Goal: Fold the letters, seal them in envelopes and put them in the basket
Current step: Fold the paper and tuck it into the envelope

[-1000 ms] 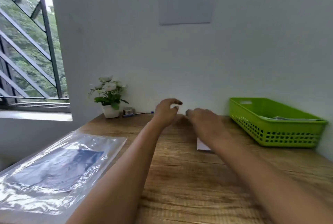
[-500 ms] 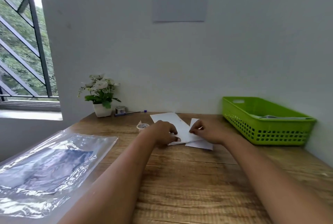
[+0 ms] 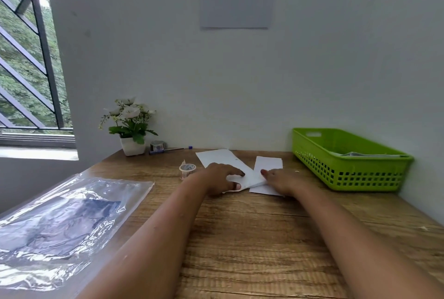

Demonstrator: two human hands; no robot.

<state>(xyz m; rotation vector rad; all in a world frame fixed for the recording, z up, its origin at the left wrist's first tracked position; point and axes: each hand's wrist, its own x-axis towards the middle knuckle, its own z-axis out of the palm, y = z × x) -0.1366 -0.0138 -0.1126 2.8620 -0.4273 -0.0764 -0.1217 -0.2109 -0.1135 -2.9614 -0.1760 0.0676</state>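
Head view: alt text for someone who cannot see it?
A left hand and right hand press two overlapping white papers on a wooden desk. A green basket stands to the right; tape roll and plastic bag left.

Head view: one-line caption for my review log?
Left hand and right hand press overlapping white papers on the desk between tape roll and green basket.

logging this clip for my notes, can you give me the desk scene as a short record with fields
surface: wooden desk
hands: left hand presses the long white sheet; right hand rests on the folded white paper
overlap: sheet and paper overlap between the hands
basket: green basket at right, papers inside
tape: tape roll just left of the left hand
back left: potted white flowers, second tape roll, pen
near left: clear plastic bag
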